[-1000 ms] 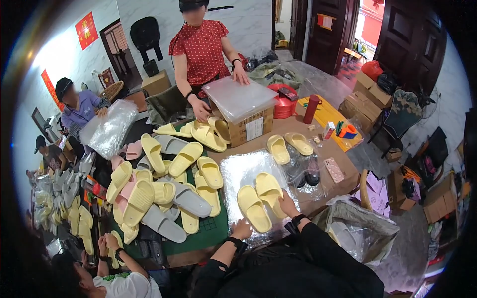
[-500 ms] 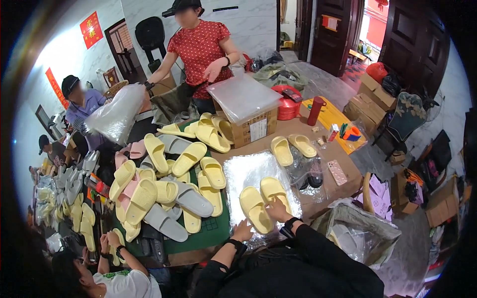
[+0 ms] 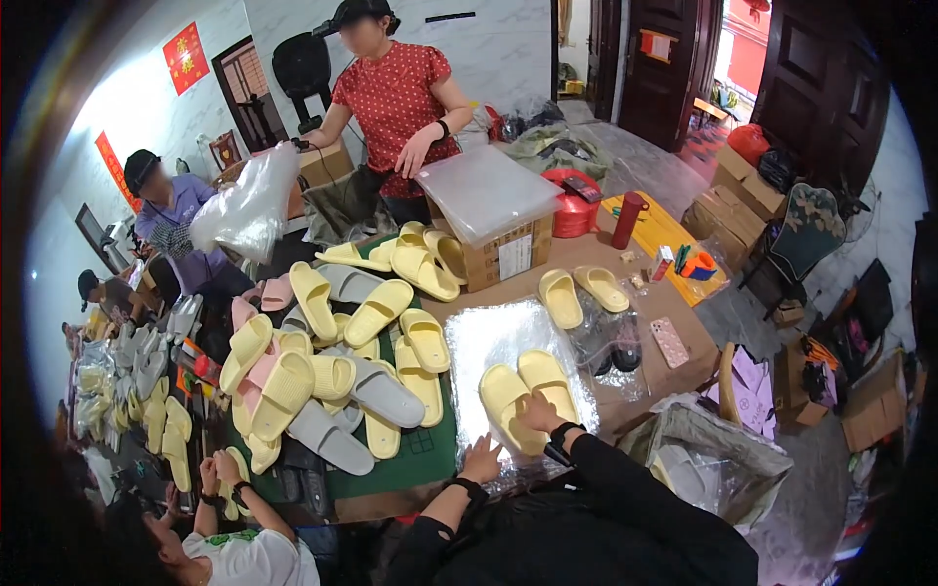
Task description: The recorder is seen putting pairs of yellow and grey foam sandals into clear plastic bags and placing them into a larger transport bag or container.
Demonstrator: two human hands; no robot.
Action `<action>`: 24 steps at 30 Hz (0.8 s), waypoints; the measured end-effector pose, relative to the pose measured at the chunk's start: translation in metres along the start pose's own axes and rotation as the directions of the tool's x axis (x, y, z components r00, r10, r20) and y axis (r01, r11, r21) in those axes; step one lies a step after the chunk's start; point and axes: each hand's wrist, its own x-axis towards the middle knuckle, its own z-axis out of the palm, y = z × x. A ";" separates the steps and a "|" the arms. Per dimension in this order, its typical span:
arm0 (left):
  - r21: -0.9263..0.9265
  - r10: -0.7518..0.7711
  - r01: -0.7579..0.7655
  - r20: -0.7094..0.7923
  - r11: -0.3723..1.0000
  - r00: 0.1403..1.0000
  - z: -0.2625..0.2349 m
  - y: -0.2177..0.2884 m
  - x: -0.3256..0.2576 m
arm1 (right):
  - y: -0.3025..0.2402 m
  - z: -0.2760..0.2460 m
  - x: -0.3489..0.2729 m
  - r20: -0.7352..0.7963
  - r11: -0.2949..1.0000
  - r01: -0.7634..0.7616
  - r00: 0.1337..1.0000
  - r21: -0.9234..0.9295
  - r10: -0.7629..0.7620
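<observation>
Near sacked slippers, left fingers splay, right fingers' grip on yellow ones unclear.

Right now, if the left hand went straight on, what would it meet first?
Probably the left yellow slipper on the shiny plastic, though how high the left hand sits is unclear.

R hand hides pt. of yellow slipper. Co-worker, lower L, cut by btm edge; far-L pile too small to ID.
</observation>
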 end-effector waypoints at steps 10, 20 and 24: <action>0.097 0.072 -0.065 -0.068 0.993 0.995 -0.028 0.014 -0.013 | 0.016 -0.021 -0.037 -0.171 0.687 0.275 0.961 0.673 -0.218; 0.311 0.076 -0.069 -0.010 0.948 0.997 -0.027 0.033 -0.005 | 0.030 -0.059 -0.098 -0.081 0.737 0.089 0.996 0.671 -0.046; 0.197 0.054 -0.055 0.013 0.979 0.998 -0.021 0.030 0.005 | 0.039 -0.057 -0.097 -0.083 0.638 0.086 0.996 0.765 -0.034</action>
